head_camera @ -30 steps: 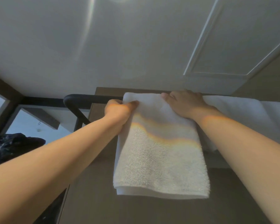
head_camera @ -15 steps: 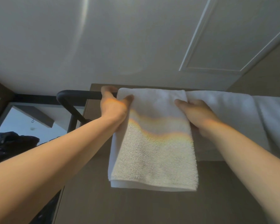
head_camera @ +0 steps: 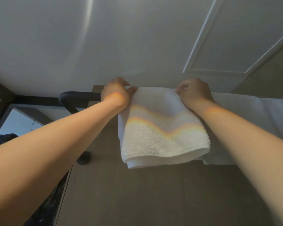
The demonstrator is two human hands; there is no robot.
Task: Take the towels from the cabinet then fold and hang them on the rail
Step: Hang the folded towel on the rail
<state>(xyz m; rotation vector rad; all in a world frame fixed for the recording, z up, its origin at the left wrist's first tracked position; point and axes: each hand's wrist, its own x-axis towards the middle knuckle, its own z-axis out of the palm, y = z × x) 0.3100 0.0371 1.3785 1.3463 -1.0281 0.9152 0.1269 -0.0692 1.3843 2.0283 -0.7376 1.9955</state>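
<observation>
The towel (head_camera: 162,132) is nubby white terry cloth, the rail (head_camera: 78,97) smooth matt black, the wall (head_camera: 153,196) matt woodgrain.

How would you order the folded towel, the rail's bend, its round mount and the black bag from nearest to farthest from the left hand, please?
1. Folded towel: gripped by the left hand.
2. Rail's bend: just left of it.
3. Round mount: lower left, on the brown panel.
4. Black bag: far lower left.

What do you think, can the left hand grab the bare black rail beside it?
Probably yes. The left hand grips the towel right beside the bare rail, with nothing between them, though it would have to let go first.
</observation>
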